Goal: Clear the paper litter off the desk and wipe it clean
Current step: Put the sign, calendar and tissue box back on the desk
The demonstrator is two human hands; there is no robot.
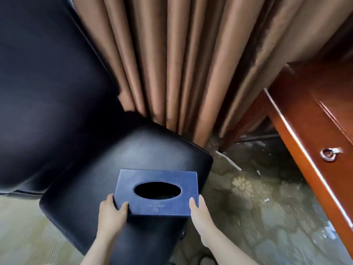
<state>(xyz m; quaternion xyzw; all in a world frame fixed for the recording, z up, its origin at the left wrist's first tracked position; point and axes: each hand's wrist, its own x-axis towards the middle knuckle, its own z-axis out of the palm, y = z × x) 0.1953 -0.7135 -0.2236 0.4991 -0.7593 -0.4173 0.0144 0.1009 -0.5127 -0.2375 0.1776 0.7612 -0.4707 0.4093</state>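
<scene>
Your left hand (112, 213) and right hand (198, 213) each clamp a near corner of the blue tissue box (156, 192) — thumbs on top, fingers hidden beneath — holding it on or just over the black chair arm (133, 153), probably to free the desk (309, 131), its long axis left-right, empty oval slot facing up.

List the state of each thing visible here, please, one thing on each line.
Blue leather tissue box: flat above the black armchair's arm, oval opening dark, no tissue showing.
Left hand: grips the box's near left corner.
Right hand: grips its near right corner.
Brown curtain: drawn shut.
</scene>
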